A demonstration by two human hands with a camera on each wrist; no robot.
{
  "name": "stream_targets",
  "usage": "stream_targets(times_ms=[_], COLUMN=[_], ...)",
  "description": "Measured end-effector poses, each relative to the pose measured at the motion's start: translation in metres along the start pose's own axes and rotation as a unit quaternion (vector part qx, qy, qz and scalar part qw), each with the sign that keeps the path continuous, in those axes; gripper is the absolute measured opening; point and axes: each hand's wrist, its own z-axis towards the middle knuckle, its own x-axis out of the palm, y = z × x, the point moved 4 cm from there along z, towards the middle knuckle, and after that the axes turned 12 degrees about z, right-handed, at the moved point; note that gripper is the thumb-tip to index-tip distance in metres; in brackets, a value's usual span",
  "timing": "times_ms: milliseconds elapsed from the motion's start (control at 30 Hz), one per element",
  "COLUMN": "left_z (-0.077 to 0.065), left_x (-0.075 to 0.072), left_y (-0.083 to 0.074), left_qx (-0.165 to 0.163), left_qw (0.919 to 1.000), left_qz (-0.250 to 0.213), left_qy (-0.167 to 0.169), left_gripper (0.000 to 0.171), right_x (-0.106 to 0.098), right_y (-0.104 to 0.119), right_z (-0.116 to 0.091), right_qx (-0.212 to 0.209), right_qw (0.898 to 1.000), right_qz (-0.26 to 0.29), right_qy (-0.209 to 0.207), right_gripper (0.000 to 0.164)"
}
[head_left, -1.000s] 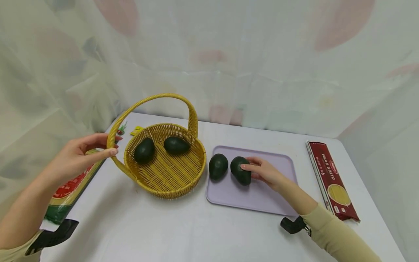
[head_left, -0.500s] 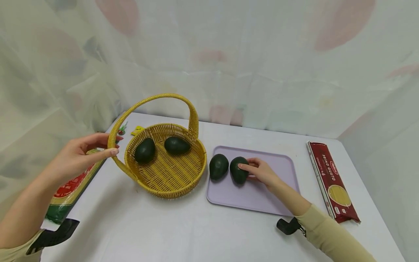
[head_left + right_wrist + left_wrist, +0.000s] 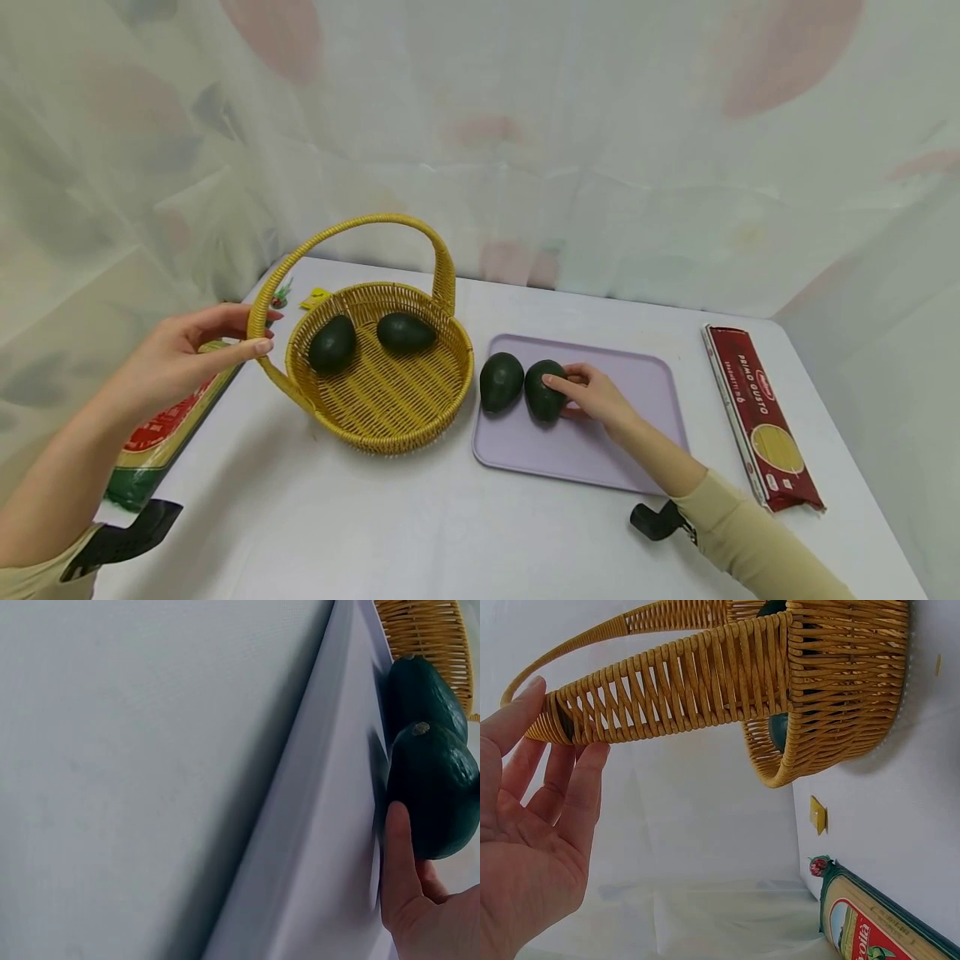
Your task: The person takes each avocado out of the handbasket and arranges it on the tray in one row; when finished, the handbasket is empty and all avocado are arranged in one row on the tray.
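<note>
My left hand point(image 3: 197, 346) pinches the handle point(image 3: 667, 682) of a yellow wicker basket point(image 3: 382, 442) between thumb and fingers. Inside the basket lie two dark green avocados, one at the left wall point(image 3: 332, 345) and another near the back point(image 3: 406, 333). On a lilac tray point(image 3: 585, 458), two more avocados lie close together. My right hand point(image 3: 597, 400) grips the right-hand avocado point(image 3: 544, 393), thumb on top and fingers at its far side. The left-hand avocado point(image 3: 501, 382) sits beside it at the tray's left edge. In the right wrist view the gripped avocado point(image 3: 433, 787) partly covers its neighbour point(image 3: 424, 697).
A red spaghetti pack point(image 3: 763, 417) lies right of the tray. Another pasta pack point(image 3: 161, 433), green and red, lies under my left forearm. Behind the basket are a small yellow packet point(image 3: 315, 298) and a small red and green item point(image 3: 281, 296). Curtains stand behind the table.
My right hand and the avocado it grips have shifted slightly left, closer to the other avocado on the tray. The left hand and basket have hardly moved.
</note>
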Motion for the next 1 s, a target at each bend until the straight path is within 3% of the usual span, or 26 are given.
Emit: stream_targets(times_ms=[167, 567, 1000], left_z=[0.000, -0.001, 0.000], left_x=[0.000, -0.001, 0.000], left_y=[0.001, 0.002, 0.001], left_qx=[-0.015, -0.017, -0.013], left_qw=[0.9998, 0.9997, 0.9998], left_qz=[0.012, 0.016, 0.012], left_qy=[0.003, 0.000, -0.002], left_gripper=[0.030, 0.031, 0.029], right_x=[-0.001, -0.007, -0.011], right_y=[-0.001, 0.000, -0.004], right_z=[0.000, -0.001, 0.003], right_qx=[0.003, -0.001, 0.012], right_qw=[1.000, 0.999, 1.000], right_qz=[-0.004, -0.005, -0.013], right_qy=[0.003, 0.032, 0.023], right_gripper=[0.074, 0.072, 0.078])
